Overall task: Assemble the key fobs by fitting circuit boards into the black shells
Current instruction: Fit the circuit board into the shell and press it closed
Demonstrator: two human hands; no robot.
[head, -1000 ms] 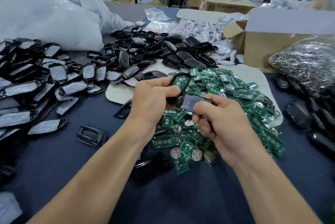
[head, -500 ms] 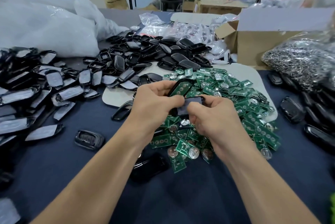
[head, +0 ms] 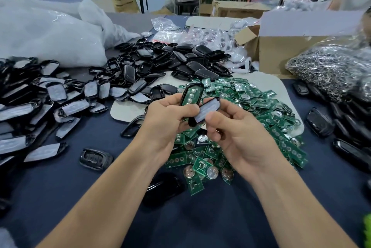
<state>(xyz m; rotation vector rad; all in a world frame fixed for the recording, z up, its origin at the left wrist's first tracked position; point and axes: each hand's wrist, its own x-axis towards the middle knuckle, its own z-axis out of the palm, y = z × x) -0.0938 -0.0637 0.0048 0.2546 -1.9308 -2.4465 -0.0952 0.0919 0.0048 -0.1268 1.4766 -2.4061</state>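
at the centre of the frame, a black shell (head: 185, 93) with a green circuit board (head: 192, 96) seated in it is gripped by the curled fingers of the left hand (head: 168, 119). a film-covered shell half (head: 207, 109) is pinched by the right hand (head: 241, 137), just beside the first, above the pile of circuit boards (head: 261, 111).

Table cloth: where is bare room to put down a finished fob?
Bare blue cloth lies between the forearms at the near edge, around the lone shell on the left, and right of the circuit board heap. Crowded: that heap, the film-covered shells at left, the black shells behind.
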